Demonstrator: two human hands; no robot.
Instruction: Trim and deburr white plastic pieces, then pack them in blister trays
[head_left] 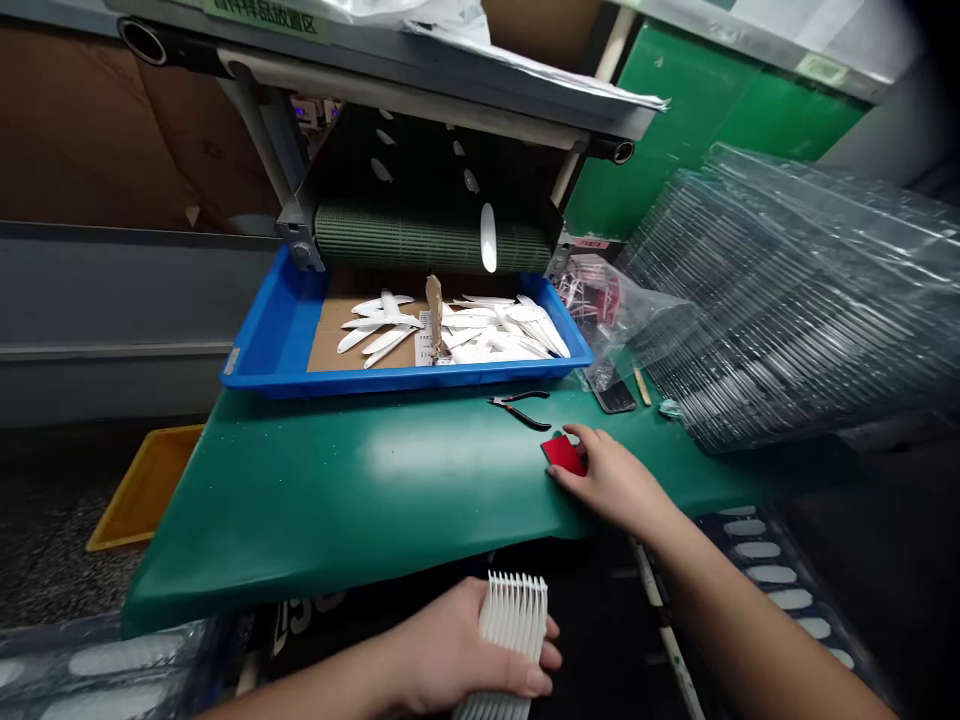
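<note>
My left hand (pixel 457 655) is closed round a stack of white flat plastic pieces (pixel 512 625), held on edge below the front of the green table (pixel 337 490). My right hand (pixel 611 480) rests on the table at the right, its fingers closed on a small red block (pixel 562 454). Just beyond it lie black pliers with red handles (pixel 520 405). Further back a blue tray (pixel 277 340) holds several loose white blade-shaped pieces (pixel 480 328) on a cardboard liner. One white piece (pixel 488 237) is dropping off the end of the ribbed conveyor belt (pixel 420 240) above the tray.
A tall pile of clear plastic blister trays (pixel 787 300) fills the right side of the table. A dark phone (pixel 613 392) and a plastic bag (pixel 600 300) lie beside the tray. A yellow bin (pixel 146 485) sits low at the left. Filled blister trays (pixel 772 570) lie under my right arm.
</note>
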